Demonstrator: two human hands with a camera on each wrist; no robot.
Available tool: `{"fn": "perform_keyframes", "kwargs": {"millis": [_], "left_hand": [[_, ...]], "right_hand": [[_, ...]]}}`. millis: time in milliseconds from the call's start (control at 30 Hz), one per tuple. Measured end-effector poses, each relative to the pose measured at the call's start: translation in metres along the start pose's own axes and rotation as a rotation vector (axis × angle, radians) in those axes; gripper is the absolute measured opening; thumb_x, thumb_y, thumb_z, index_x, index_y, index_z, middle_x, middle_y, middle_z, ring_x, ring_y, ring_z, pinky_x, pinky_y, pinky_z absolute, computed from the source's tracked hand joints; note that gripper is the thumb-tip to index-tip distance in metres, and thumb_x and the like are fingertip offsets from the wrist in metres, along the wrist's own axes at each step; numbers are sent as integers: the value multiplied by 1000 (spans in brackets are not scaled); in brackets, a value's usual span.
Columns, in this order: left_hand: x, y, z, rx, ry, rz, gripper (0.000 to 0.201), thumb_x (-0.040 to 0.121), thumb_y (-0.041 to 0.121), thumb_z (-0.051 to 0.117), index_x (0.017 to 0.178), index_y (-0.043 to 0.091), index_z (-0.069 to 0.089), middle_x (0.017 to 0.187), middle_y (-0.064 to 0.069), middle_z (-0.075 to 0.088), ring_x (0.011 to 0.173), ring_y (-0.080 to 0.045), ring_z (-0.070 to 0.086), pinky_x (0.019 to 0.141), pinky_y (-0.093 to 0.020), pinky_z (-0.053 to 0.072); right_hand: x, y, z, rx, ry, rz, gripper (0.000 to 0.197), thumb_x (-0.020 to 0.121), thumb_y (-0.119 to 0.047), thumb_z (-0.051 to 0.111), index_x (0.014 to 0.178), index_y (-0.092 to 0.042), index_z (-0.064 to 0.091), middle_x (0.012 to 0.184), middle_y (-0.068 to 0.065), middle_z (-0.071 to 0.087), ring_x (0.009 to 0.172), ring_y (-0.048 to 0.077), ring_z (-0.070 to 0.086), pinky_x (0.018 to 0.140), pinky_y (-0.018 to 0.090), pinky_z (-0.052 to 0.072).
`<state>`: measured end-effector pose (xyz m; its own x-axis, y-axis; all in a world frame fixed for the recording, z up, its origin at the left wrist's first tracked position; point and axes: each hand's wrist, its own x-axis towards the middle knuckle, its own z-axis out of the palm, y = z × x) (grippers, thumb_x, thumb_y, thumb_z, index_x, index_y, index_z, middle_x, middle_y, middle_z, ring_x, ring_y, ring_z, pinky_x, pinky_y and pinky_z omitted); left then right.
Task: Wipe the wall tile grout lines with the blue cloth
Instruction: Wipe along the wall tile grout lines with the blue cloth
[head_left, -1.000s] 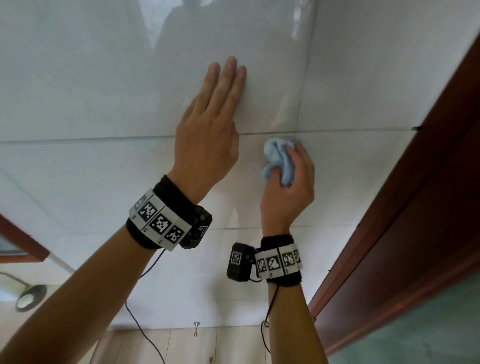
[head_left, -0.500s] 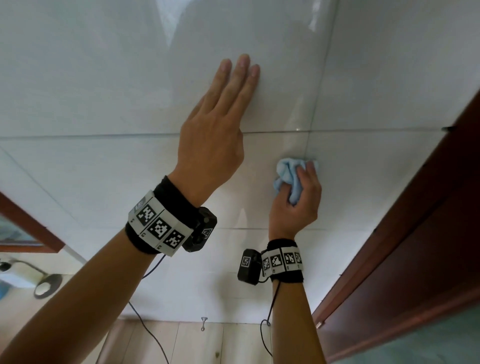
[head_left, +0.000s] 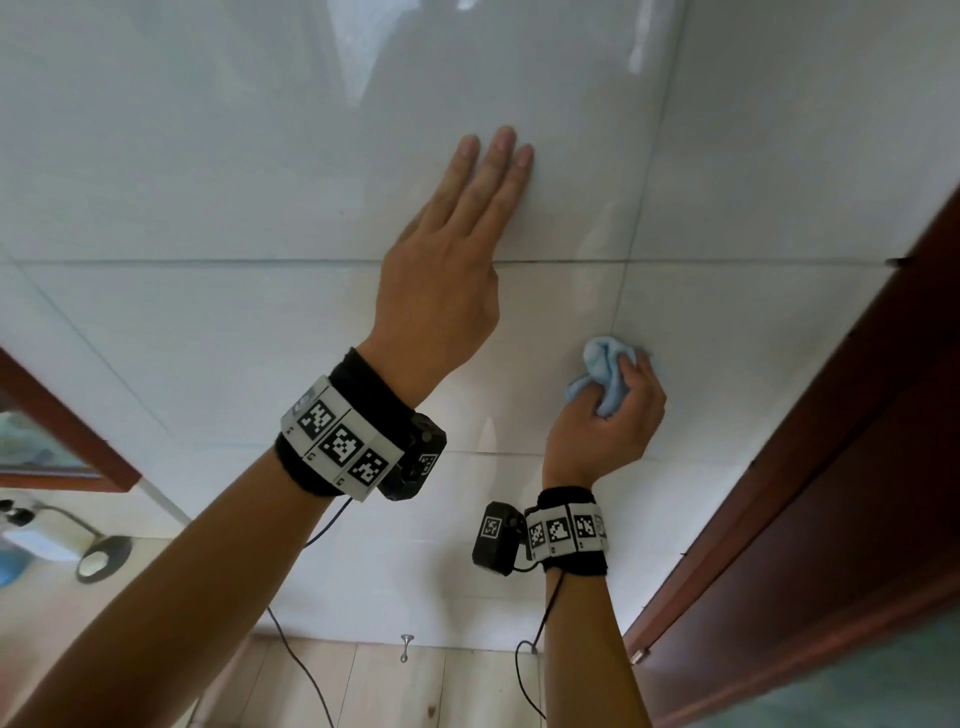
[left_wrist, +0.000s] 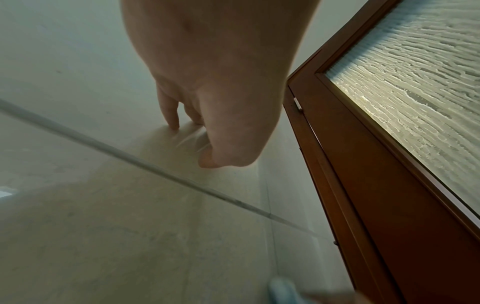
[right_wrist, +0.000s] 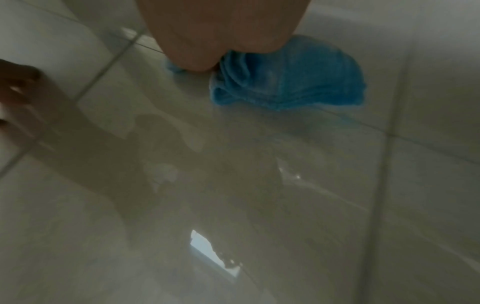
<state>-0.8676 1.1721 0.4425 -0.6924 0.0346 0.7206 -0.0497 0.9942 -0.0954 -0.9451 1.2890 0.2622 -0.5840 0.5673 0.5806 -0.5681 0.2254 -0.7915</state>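
Observation:
My right hand (head_left: 613, 410) grips the bunched blue cloth (head_left: 605, 371) and presses it against the white tiled wall (head_left: 208, 156), right on the vertical grout line (head_left: 641, 176), below where that line crosses the horizontal grout line (head_left: 208, 261). The right wrist view shows the blue cloth (right_wrist: 285, 82) squashed on the glossy tile under my right hand (right_wrist: 221, 30). My left hand (head_left: 457, 249) lies flat on the wall with straight fingers, up and left of the cloth, across the horizontal line. In the left wrist view my left hand's fingertips (left_wrist: 172, 121) touch the tile.
A dark red-brown wooden door frame (head_left: 831, 441) runs diagonally along the right, with frosted glass (left_wrist: 415, 82) in it. Light wooden floor (head_left: 363, 686) lies below the wall. A small round mirror on a stand (head_left: 96, 561) sits at the lower left. Wrist cables hang down.
My right hand has slid the cloth down the vertical grout line, away from the crossing with the horizontal line. My left hand stays flat on the wall.

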Motion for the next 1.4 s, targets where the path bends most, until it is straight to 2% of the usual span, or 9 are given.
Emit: {"fn": "perform_keyframes", "kwargs": {"millis": [167,267,467,567,800,1033,1133,1233,1400], "left_hand": [[0,-5,-1,6,-9,29,88,88,-8,44,167,20,18,175,5,14,162,-15,8,93,-9,33],[1,-8,-1,8,-13,44,88,89,-10,43,168,21,18,175,5,13,162,-14,7,89,-10,37],[1,-5,3,64,-33,37,84,93,-10,38,168,21,15,175,4,11,162,-15,6,81,-12,34],[0,-3,6,112,-15,27,82,94,-7,38,168,19,14,175,3,10,162,-18,6,88,-12,33],[-4,2,10,89,-2,13,81,93,-4,39,168,16,15,175,-2,12,162,-22,8,102,-17,39],[-6,1,13,127,-26,8,87,89,-4,40,168,16,9,176,0,7,162,-21,4,109,-14,25],[-7,-2,9,99,-27,32,87,89,-2,43,168,15,11,176,-2,8,162,-21,5,120,-23,26],[-13,-3,1,6,-22,57,86,89,3,51,167,13,17,175,-5,13,162,-24,11,128,-39,23],[-53,13,3,-269,-45,19,67,97,15,55,161,12,36,169,-4,32,150,-25,39,118,-38,37]], "right_hand": [[39,-51,25,149,3,-151,32,80,13,71,109,1,74,123,13,71,120,27,65,104,39,52],[42,-63,35,210,-44,-221,28,84,13,72,110,3,73,123,15,71,118,29,66,105,33,49],[20,-17,27,130,-76,-284,33,85,14,74,114,-2,72,127,17,69,116,31,66,103,34,51],[-5,17,14,74,-97,-280,42,86,13,75,120,-9,67,127,19,68,117,31,65,100,40,56],[-55,71,-14,-69,-116,-143,36,91,1,68,123,-16,64,132,11,66,119,32,65,105,28,52],[-65,76,-23,-118,-146,5,27,93,-4,65,118,-5,72,136,15,66,125,31,63,107,26,49],[-55,59,-26,-103,-141,91,33,84,3,70,115,-9,73,132,9,68,123,26,64,104,30,51],[-37,33,-34,-59,-145,203,36,79,6,69,111,-12,71,120,0,69,114,15,64,97,20,51],[26,9,-67,-33,-474,250,20,85,3,73,97,-11,68,95,0,67,87,6,63,81,18,51]]}}
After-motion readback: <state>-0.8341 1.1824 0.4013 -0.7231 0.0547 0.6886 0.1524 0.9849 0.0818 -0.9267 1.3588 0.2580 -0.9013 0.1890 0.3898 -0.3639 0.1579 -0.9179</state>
